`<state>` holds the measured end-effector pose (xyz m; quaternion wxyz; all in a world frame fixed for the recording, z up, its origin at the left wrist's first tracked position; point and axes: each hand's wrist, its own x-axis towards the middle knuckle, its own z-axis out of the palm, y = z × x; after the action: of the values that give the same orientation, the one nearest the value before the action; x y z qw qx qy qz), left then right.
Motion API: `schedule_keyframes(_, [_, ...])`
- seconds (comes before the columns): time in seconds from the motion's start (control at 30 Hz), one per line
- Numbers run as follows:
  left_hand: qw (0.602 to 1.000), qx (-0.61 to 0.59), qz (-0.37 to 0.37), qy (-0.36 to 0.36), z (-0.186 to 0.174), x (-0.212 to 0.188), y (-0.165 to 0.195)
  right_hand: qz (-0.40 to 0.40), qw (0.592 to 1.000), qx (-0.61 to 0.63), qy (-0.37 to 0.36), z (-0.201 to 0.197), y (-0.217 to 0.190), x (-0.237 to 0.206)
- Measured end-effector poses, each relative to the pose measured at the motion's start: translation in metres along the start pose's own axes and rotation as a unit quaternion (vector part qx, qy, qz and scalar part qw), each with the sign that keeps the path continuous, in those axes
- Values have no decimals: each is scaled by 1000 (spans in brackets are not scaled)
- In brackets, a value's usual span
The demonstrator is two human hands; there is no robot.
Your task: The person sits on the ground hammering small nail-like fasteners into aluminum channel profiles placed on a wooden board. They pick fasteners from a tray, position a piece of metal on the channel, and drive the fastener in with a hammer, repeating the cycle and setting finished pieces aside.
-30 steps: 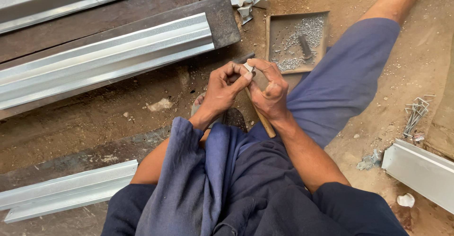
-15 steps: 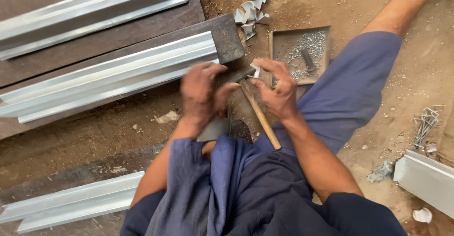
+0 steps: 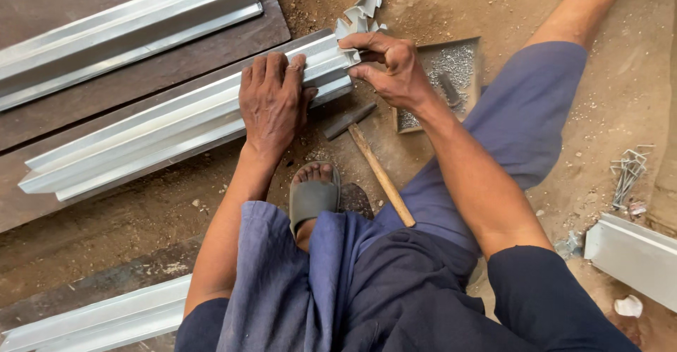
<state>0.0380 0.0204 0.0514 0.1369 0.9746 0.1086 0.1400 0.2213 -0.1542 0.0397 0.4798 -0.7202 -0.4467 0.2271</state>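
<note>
A long folded grey metal channel (image 3: pixel 162 130) lies on a dark board (image 3: pixel 141 91). My left hand (image 3: pixel 271 98) rests flat on top of the channel near its right end, fingers spread a little. My right hand (image 3: pixel 391 66) pinches a small bent metal piece (image 3: pixel 350 56) against that end of the channel. A hammer (image 3: pixel 374 165) with a wooden handle lies on the dirt just below my right hand, between my legs. My sandalled foot (image 3: pixel 312 200) sits beside the hammer handle.
A shallow square tray (image 3: pixel 455 66) of small nails sits behind my right hand. Loose bent metal pieces (image 3: pixel 363 7) lie beyond the channel's end. More channels lie at upper left (image 3: pixel 134 31), lower left (image 3: pixel 99 320) and right (image 3: pixel 635 257). Bent nails (image 3: pixel 627 172) lie at right.
Both hands left the small piece held above my lap. My left hand went onto the channel; my right carried the piece to the channel's end. The hammer now lies on the ground.
</note>
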Motion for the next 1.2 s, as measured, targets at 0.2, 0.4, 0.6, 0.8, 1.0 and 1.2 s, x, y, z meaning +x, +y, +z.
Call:
schedule_keyframes(0.2, [1000,-17,12,17,-7,4,-1,-45,999,-15,-25,4,-1,11])
schedule_keyframes(0.4, [999,-21,19,16,-5,3,-1,-238,967,-93,10,9,-4,14])
schedule_keyframes(0.6, [999,-14,20,23,-1,2,-1,-203,964,-169,27,24,-11,2])
schedule_keyframes(0.8, [999,-12,24,26,-4,1,1,-127,958,-258,18,29,-17,-3])
schedule_keyframes(1.0, [1000,-9,20,12,-1,1,0,-170,942,-281,-65,16,-13,7])
schedule_keyframes(1.2, [1000,9,3,10,-6,7,6,-135,944,-300,-5,25,-29,1])
